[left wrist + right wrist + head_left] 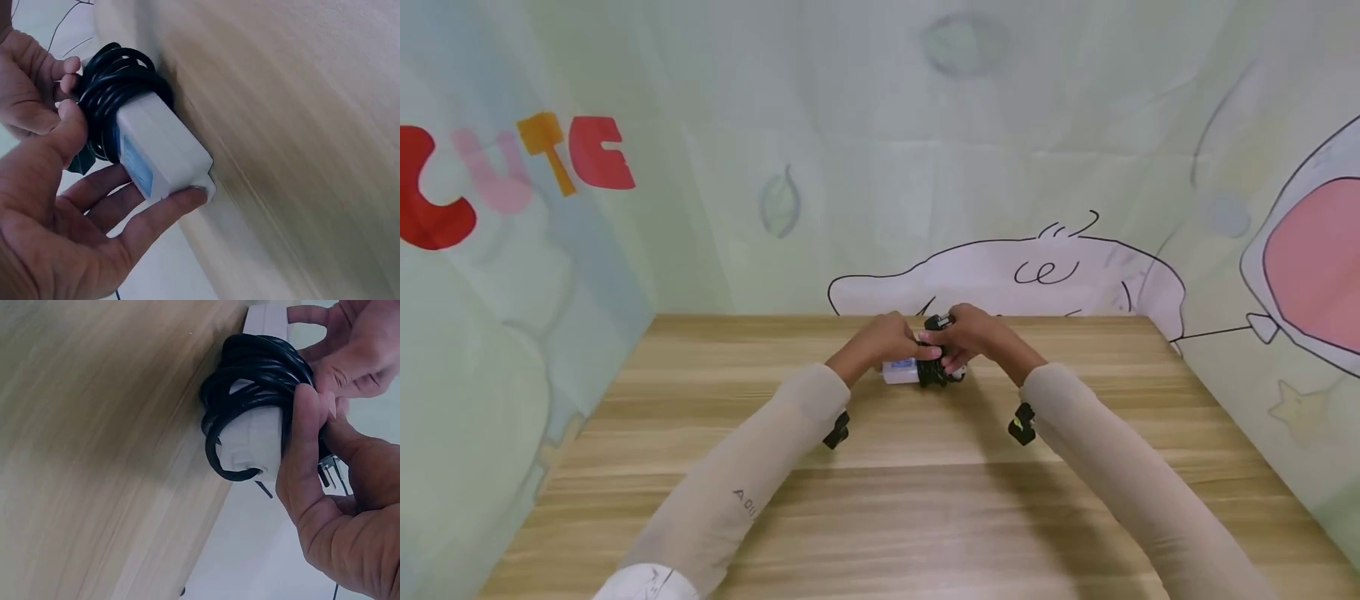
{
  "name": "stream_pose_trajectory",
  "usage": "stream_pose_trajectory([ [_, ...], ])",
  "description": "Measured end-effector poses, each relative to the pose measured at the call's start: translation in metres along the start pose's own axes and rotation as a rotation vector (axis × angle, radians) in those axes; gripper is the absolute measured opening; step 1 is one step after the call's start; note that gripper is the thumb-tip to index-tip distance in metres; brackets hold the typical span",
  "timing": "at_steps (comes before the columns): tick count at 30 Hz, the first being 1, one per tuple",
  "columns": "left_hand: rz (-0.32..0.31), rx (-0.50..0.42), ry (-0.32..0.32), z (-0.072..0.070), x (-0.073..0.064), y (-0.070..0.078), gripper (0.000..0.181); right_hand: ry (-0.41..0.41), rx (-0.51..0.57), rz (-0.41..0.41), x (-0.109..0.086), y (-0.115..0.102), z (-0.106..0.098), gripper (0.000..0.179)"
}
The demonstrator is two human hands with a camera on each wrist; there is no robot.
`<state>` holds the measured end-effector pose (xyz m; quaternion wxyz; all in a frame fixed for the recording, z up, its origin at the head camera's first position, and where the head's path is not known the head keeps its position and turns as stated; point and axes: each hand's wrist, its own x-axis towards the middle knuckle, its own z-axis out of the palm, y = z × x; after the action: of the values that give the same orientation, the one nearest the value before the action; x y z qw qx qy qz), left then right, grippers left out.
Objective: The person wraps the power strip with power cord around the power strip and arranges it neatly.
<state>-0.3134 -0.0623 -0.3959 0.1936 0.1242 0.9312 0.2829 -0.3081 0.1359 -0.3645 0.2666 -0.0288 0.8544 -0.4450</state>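
A white block-shaped power adapter with a blue label sits low over the far part of the table, several turns of black cord wound around its middle. My left hand grips the adapter; in the left wrist view one finger curls over its end and the thumb lies against the coils. From the other side my right hand pinches the cord, fingertips meeting the left thumb. A black plug with metal prongs sticks out beside the right fingers, partly hidden by them.
The wood-grain table stretches out under both forearms. Printed fabric walls with cartoon drawings and letters close it in at the back and sides. Small black wrist devices hang below both sleeves.
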Motion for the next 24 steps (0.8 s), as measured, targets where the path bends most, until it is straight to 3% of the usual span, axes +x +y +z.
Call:
stream_pose_trajectory([
  [1, -0.012, -0.012, 0.026, 0.007, 0.018, -0.012, 0.058, 0.003, 0.012, -0.003, 0.001, 0.001, 0.001, 0.070],
  [2, -0.034, -0.016, 0.056, 0.010, 0.020, -0.011, 0.059, 0.005, 0.022, -0.005, 0.001, 0.003, 0.001, 0.070],
  [4, -0.092, -0.035, 0.074, 0.016, 0.047, -0.024, 0.062, 0.006, 0.023, -0.004, 0.001, 0.004, 0.002, 0.069],
  [6, -0.150, -0.029, 0.088, 0.022, 0.072, -0.035, 0.063, 0.012, -0.043, 0.004, 0.000, 0.003, 0.000, 0.066],
  [8, -0.221, -0.008, 0.109, 0.019, 0.052, -0.012, 0.057, 0.015, -0.150, 0.029, -0.002, 0.000, -0.004, 0.072],
  [9, -0.243, -0.020, 0.100, 0.021, 0.066, -0.017, 0.058, 0.013, -0.205, 0.053, -0.003, -0.002, -0.006, 0.076],
  [12, -0.288, -0.036, 0.095, 0.021, 0.075, -0.016, 0.073, -0.025, -0.315, 0.149, -0.006, -0.009, -0.012, 0.088],
  [16, -0.299, -0.038, 0.080, 0.022, 0.104, -0.029, 0.095, -0.088, -0.296, 0.241, -0.005, -0.014, -0.015, 0.092],
  [20, -0.293, 0.042, 0.088, 0.025, 0.112, -0.030, 0.107, -0.107, -0.255, 0.257, 0.001, -0.013, -0.015, 0.093],
  [24, -0.309, 0.094, 0.087, 0.027, 0.115, -0.028, 0.104, -0.109, -0.232, 0.277, 0.005, -0.012, -0.015, 0.096],
])
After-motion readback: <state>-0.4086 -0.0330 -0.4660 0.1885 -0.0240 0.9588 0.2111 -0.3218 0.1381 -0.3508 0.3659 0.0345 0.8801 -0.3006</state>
